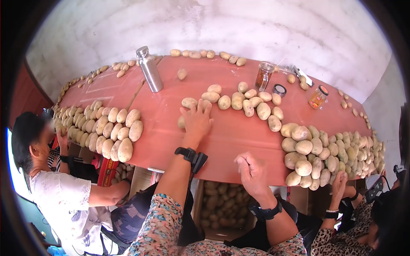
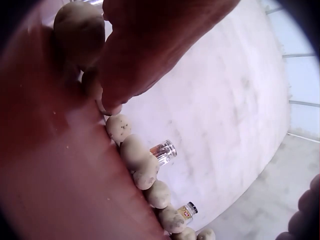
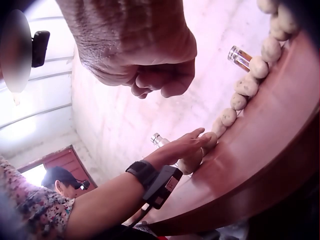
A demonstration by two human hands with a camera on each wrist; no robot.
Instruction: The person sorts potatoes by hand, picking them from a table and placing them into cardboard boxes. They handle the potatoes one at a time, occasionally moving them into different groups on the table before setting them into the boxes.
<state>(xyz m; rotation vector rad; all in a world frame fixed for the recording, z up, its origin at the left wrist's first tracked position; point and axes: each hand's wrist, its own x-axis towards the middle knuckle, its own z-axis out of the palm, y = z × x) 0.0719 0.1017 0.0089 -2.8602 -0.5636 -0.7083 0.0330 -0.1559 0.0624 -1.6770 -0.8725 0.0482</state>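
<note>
My left hand (image 1: pixel 197 123) reaches over the red table with its fingers spread, the fingertips right at a potato (image 1: pixel 189 102) and the one beside it. Another potato (image 1: pixel 181 122) lies partly hidden beside this hand. In the left wrist view the fingers (image 2: pixel 130 70) hang over the row, close to a large potato (image 2: pixel 80 34). My right hand (image 1: pixel 253 173) is raised over the table's near edge, fingers curled in, nothing seen in it. From the right wrist view its curled fingers (image 3: pixel 167 82) show beneath the knuckles. A bent row of potatoes (image 1: pixel 238 100) runs off to the right.
Potatoes lie in packed groups at the left (image 1: pixel 106 128) and right (image 1: pixel 316 149). A steel bottle (image 1: pixel 150 70), a glass jar (image 1: pixel 264 77), a black lid (image 1: pixel 279 89) and a smaller jar (image 1: pixel 318 97) stand farther back. Below is a box of potatoes (image 1: pixel 222 207). People work at both sides.
</note>
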